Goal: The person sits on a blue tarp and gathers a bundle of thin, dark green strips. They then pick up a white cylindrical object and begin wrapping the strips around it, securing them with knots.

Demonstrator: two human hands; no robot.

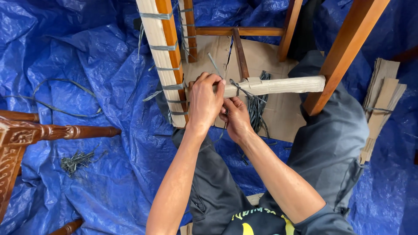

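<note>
left hand [204, 102]: fingers pinch grey strap [214, 64] | right hand [237, 117]: fingers pinch strap under cardboard-wrapped rail [274, 85], centre | strap looks thin, springy, slippery; grip close to the knot | blue tarp [87, 56]

Bare forearms; grey trousers [331, 143]; black shirt [257, 224], yellow print.

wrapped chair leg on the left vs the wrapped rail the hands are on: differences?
The wrapped leg runs up and down the view; the wrapped rail lies across it. The wrapped leg carries many grey straps along its length; the wrapped rail shows strap only near the left hand and right hand. Only the rail is being gripped. Both are covered in pale corrugated cardboard.
</note>
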